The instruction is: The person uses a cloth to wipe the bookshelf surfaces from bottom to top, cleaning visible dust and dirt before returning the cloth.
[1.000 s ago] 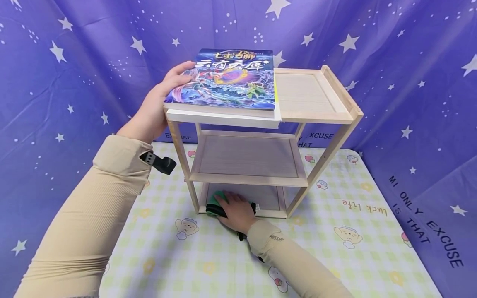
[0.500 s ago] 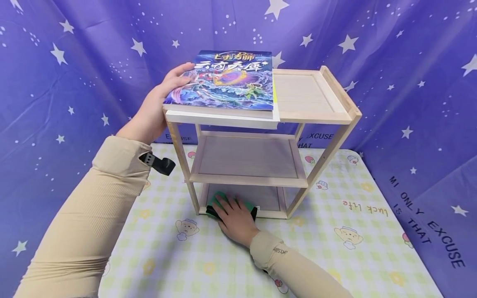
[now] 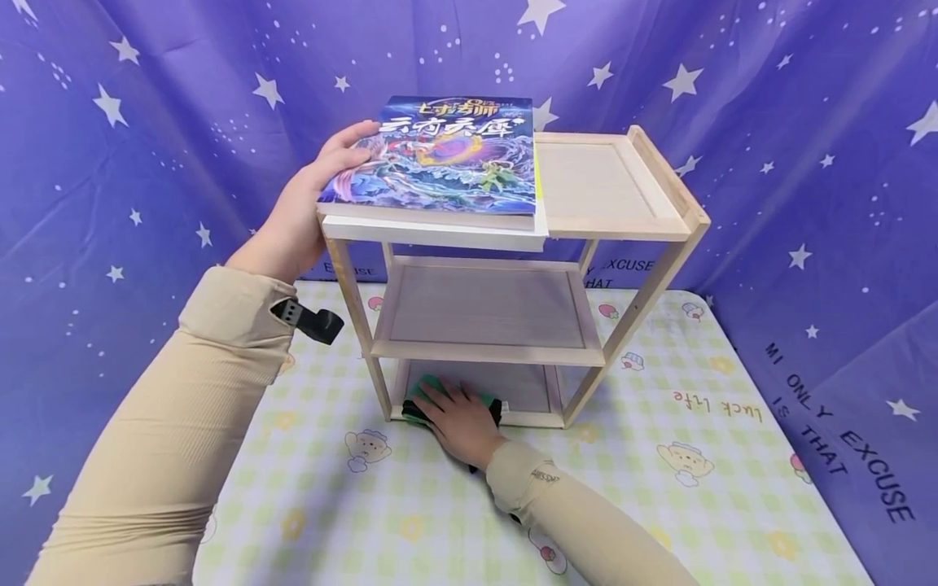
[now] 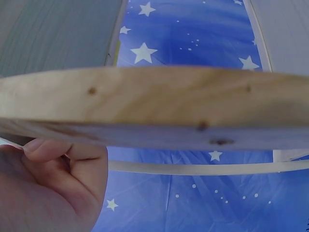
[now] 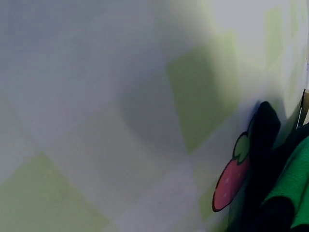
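Note:
A small three-tier wooden shelf (image 3: 488,356) stands upright. On the left of its top board lie stacked books, the uppermost a blue illustrated paperback (image 3: 447,159). My left hand (image 3: 300,191) grips the shelf's upper left side, its fingertips over the paperback's edge. In the left wrist view, the thumb (image 4: 41,149) bends close to the pale wooden side rail (image 4: 154,96). My right hand (image 3: 463,423) lies with spread fingers on a green cloth with black edging (image 3: 421,400), pressing it onto the bottom board. In the right wrist view, the green cloth (image 5: 294,174) shows at the lower right.
A checked tablecloth (image 3: 630,505) with cartoon prints covers the table. Purple star-patterned curtains (image 3: 806,203) hang behind and on both sides. The middle board (image 3: 487,305) overhangs the right hand's fingers. A raised wooden rail (image 3: 670,175) bounds the top's right end.
My right hand and the green cloth shift only slightly on the bottom board, the hand dipping a little and returning. The left hand, books and shelf stay in place.

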Demonstrator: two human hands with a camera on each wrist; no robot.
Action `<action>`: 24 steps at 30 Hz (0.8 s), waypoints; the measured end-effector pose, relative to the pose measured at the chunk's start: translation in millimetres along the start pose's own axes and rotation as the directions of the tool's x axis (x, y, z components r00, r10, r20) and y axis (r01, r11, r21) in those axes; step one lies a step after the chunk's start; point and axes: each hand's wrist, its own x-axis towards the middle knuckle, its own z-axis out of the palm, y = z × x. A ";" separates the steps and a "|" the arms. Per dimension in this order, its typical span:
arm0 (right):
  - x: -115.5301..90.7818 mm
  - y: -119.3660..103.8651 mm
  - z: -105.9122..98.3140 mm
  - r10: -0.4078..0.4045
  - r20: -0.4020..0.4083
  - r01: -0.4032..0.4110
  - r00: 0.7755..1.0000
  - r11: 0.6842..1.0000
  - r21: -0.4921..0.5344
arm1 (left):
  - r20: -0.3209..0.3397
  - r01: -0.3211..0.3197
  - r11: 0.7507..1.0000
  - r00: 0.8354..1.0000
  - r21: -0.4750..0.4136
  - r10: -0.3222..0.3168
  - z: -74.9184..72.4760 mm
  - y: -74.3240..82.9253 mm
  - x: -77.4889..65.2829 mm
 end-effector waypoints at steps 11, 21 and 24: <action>14.7 -1.4 0.3 0.054 0.013 -0.054 0.998 0.998 0.030 | -0.006 0.007 1.000 1.000 0.011 -0.007 -0.3 0.8 -0.5; 21.4 -0.6 2.2 0.087 0.012 -0.087 0.996 0.996 0.018 | -0.016 0.008 1.000 1.000 0.009 -0.008 0.9 0.2 0.0; 22.1 -2.4 3.6 0.097 0.005 -0.097 0.995 0.995 0.014 | -0.022 0.004 1.000 1.000 0.004 -0.003 0.7 -0.1 -0.6</action>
